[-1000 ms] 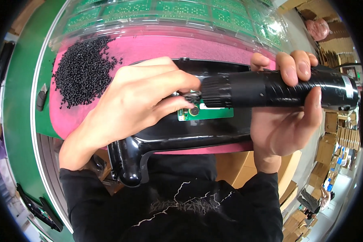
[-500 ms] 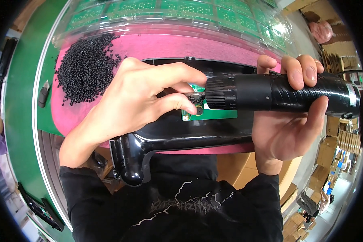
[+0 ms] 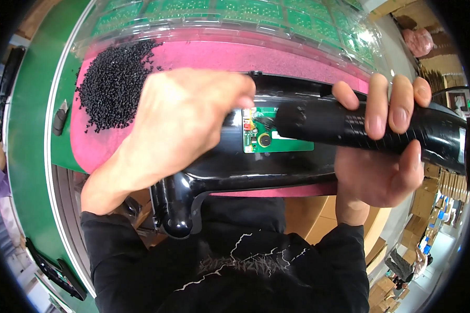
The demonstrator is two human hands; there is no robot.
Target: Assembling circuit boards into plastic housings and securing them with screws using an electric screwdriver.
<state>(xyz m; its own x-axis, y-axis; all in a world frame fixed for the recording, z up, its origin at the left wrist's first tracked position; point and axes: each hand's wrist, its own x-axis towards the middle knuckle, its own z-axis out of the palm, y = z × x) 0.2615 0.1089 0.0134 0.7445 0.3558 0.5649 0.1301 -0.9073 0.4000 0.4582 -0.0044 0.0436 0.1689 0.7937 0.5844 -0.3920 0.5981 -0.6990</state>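
Shifted over the green board [image 3: 277,138], the left hand [image 3: 180,125] presses the black housing [image 3: 230,172], fingers curled, while the right hand [image 3: 381,156] grips the driver [image 3: 350,128], fastening apparently unfinished.

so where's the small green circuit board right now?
Head view, centre: the green circuit board sits in the black plastic housing, between the left hand and the black power screwdriver in the right hand.
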